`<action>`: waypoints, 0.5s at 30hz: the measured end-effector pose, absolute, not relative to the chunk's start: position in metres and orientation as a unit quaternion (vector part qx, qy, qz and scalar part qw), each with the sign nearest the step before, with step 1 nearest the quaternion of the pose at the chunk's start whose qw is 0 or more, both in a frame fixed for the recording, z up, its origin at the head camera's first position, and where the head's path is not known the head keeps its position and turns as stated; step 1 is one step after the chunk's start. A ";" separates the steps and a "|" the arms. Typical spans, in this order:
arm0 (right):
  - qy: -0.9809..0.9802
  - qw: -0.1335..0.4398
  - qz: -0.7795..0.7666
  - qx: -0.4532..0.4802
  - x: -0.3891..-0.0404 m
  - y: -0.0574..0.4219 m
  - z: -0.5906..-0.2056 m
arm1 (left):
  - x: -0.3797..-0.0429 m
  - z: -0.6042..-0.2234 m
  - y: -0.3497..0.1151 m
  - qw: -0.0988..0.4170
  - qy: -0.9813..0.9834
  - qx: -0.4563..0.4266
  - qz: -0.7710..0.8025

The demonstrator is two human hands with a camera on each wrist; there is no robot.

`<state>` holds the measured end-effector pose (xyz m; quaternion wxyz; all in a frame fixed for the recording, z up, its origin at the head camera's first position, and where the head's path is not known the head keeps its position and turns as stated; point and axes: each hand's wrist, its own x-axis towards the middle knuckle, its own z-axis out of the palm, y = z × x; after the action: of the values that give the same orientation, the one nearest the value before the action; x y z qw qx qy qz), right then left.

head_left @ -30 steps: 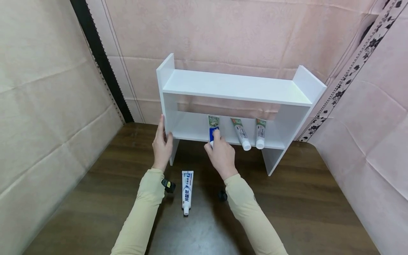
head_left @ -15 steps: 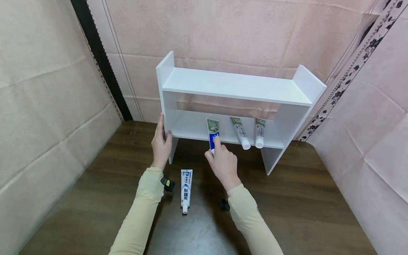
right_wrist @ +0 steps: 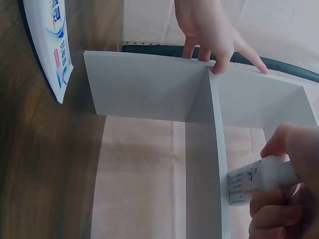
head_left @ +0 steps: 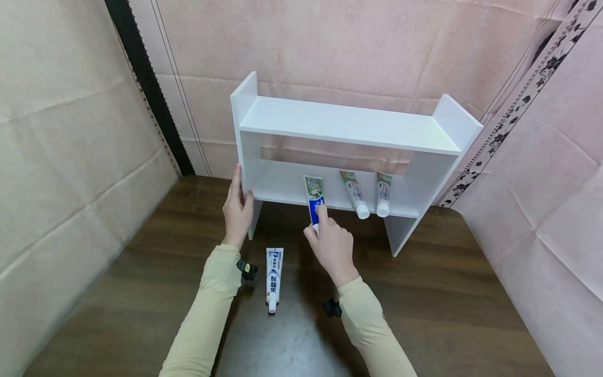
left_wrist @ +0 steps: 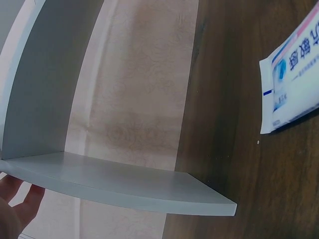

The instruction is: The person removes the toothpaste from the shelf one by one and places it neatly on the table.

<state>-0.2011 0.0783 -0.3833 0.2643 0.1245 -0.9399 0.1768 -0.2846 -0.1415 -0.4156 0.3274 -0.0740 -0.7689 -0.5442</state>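
Note:
My right hand (head_left: pixel 332 246) pinches the cap end of a blue-and-green toothpaste tube (head_left: pixel 314 196), index finger along its top. The tube's far end lies over the front of the middle board of a white shelf unit (head_left: pixel 282 180). Two white-and-green toothpaste tubes (head_left: pixel 355 195) lie to its right on that board, caps jutting past the front edge. My left hand (head_left: pixel 237 212) rests against the outer face of the left side panel (left_wrist: pixel 119 184), fingers mostly extended. In the right wrist view the gripped tube (right_wrist: pixel 251 181) shows its pale printed underside.
A white-and-blue toothpaste tube (head_left: pixel 274 277) lies on the dark wooden table (head_left: pixel 155 293) between my forearms, cap toward me. The unit's upper board (head_left: pixel 339 123) stands above the tubes. Pale cloth walls (head_left: pixel 61 157) enclose the table at the back and both sides.
My right hand has drawn back slightly toward me, and the blue-and-green tube has come forward with it over the board's edge. My left hand stays on the side panel.

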 end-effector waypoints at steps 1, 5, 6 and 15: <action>-0.940 0.265 0.175 0.125 -0.201 0.078 -0.383 | -0.284 -0.416 -0.142 0.325 -0.770 -0.073 -0.544; -0.942 0.261 0.171 0.124 -0.199 0.079 -0.384 | -0.284 -0.416 -0.142 0.319 -0.771 -0.072 -0.546; -0.943 0.259 0.170 0.123 -0.199 0.080 -0.384 | -0.283 -0.416 -0.142 0.318 -0.771 -0.071 -0.547; -0.947 0.243 0.172 0.119 -0.196 0.082 -0.383 | -0.284 -0.414 -0.141 0.326 -0.770 -0.077 -0.542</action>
<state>-0.1955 0.0818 -0.3835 0.2435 0.1193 -0.9471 0.1715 -0.2841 -0.1410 -0.4140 0.3264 -0.0775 -0.7702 -0.5425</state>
